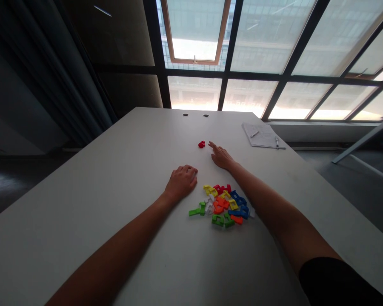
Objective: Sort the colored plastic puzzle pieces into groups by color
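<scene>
A small red plastic piece [201, 144] lies alone on the white table, beyond both hands. My right hand [221, 156] reaches forward beside it, fingers stretched out, the tips a short gap to its right. Flat on the tabletop rests my left hand [182, 180], palm down and holding nothing that shows. Between my forearms is a loose pile of coloured plastic pieces, among them an orange piece [220, 205], a green piece [217, 219], a blue piece [238, 198], a yellow piece [210, 190] and a white piece [209, 207].
The white table [140, 140] runs away toward large windows. Near its right edge lie sheets of paper [264, 135] with a pen [254, 134] on top and another pen [277, 143] at the side. Two round cable holes sit at the far edge. A dark curtain [51, 63] hangs at left.
</scene>
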